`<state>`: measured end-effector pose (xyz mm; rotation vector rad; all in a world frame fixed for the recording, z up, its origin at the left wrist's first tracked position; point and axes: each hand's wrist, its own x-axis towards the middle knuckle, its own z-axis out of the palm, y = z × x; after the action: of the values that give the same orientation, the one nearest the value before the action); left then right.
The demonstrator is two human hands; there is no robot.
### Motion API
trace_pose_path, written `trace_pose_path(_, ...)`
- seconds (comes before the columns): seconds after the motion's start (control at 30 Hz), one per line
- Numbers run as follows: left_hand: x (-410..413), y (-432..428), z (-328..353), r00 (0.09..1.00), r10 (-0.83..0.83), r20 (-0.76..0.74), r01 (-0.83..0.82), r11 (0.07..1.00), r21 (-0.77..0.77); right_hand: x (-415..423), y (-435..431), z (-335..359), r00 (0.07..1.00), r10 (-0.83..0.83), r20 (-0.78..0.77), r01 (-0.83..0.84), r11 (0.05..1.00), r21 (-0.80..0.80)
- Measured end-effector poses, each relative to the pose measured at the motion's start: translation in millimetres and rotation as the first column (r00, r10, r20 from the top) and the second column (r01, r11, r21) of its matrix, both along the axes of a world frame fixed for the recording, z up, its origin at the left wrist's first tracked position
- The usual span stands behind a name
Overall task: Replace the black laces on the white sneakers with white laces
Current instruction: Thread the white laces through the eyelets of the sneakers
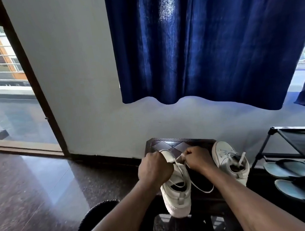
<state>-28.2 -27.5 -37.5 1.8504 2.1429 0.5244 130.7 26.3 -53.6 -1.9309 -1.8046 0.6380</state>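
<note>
Over the table (171, 145), a white sneaker (177, 197) carries white lace (203, 190).

Head view looks forward and down — close above the sneaker (177, 203), wall (80, 85) ahead.

Blue curtain (206, 40), flip-flops (295, 179), rack (282, 139)

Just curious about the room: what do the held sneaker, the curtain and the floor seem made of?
The sneaker looks like matte white canvas or leather, hard to tell which, with a thick pale sole. The curtain seems thin woven cloth: daylight glows through its folds. The floor looks like polished speckled stone, with glossy reflections.
</note>
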Motion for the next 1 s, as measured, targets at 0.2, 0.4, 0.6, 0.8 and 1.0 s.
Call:
trace_pose_path(0.2, 6.1, -0.1, -7.2, 0.999, -0.028, -0.015, 0.029, 0.999, 0.038, 25.7, -2.2, 21.9, 0.999, -0.004, -0.039, 0.004, 1.0, 0.006)
trace_pose_path(0.4, -1.6, 20.4, 24.7, 0.96, -0.133, 0.247, 0.078, 0.972, 0.221, 35.5, -7.6, 82.1, 0.951, 0.013, -0.309, 0.041, 0.985, 0.169)
trace_pose_path(0.6, -2.9, 49.5, 149.1, 0.735, -0.363, 0.573, 0.03, 0.861, 0.508, 37.7, -9.4, 205.2, 0.706, 0.263, -0.658, -0.015, 0.934, 0.357)
trace_pose_path(0.8, -3.5, 53.4, 285.0, 0.585, -0.49, 0.647, 0.026, 0.808, 0.589, 29.1, -11.1, 318.7, 0.537, 0.406, -0.74, 0.07, 0.852, 0.518)
trace_pose_path(1.0, 3.8, 30.4, 377.9, 0.48, -0.591, 0.649, 0.07, 0.763, 0.643, 18.3, -25.9, 410.6, 0.438, 0.52, -0.734, 0.129, 0.771, 0.623)
